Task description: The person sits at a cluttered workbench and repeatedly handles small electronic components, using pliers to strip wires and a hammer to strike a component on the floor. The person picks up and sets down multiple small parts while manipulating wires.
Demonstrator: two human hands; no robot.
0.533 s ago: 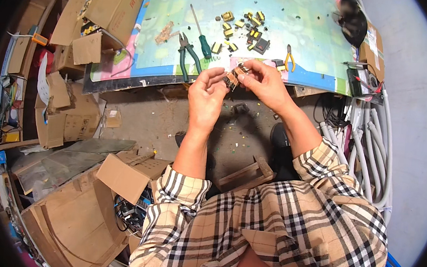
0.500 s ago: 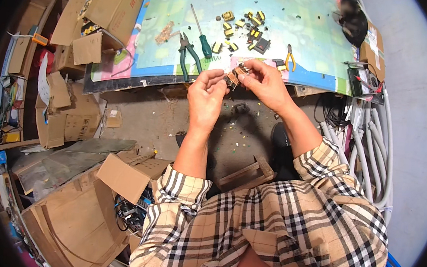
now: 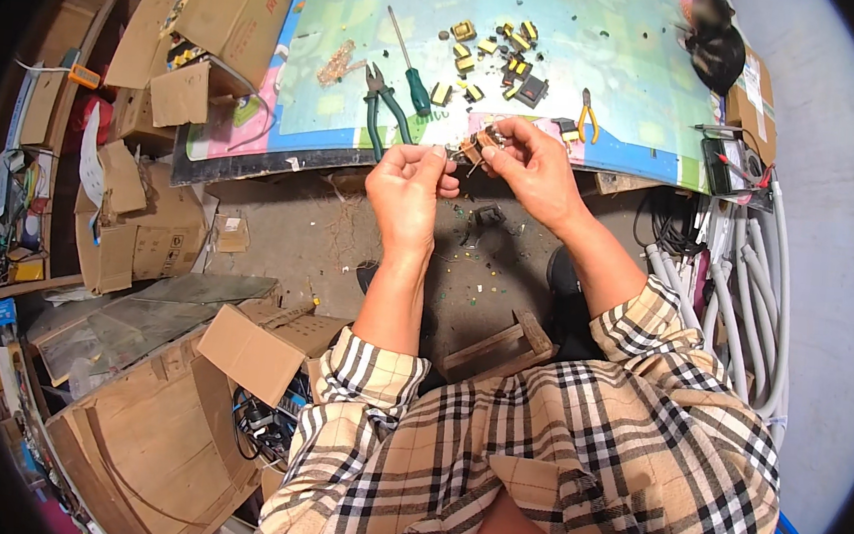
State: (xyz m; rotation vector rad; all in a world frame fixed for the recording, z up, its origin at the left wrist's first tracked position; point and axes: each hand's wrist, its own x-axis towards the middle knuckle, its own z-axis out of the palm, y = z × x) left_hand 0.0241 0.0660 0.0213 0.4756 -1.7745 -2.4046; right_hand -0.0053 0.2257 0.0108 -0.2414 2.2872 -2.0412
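Note:
My right hand (image 3: pixel 539 180) pinches a small copper-wound coil (image 3: pixel 473 150) with thin metal pins, held just past the table's near edge. Beside it, my left hand (image 3: pixel 405 193) is closed, thumb against forefinger at the coil's left side; whatever lies between those fingertips is too small to make out. Beyond the hands, several yellow-and-black transformers (image 3: pixel 464 31) are scattered over the table mat (image 3: pixel 368 1). Green-handled pliers (image 3: pixel 387 113) and a green-handled screwdriver (image 3: pixel 418 91) rest left of them. To the right is a pair of yellow-handled cutters (image 3: pixel 587 119).
A copper wire tangle (image 3: pixel 339 63) lies on the mat's left side. A black cat (image 3: pixel 715 54) sits at the far right corner. Cardboard boxes (image 3: pixel 250 353) crowd the left, grey pipes (image 3: pixel 751 293) the right. Between my feet stands a small wooden frame (image 3: pixel 501 348).
My left hand's fingers have curled in, and its thumb and forefinger now pinch together near the coil. The right hand keeps its hold. The whole view has shifted slightly.

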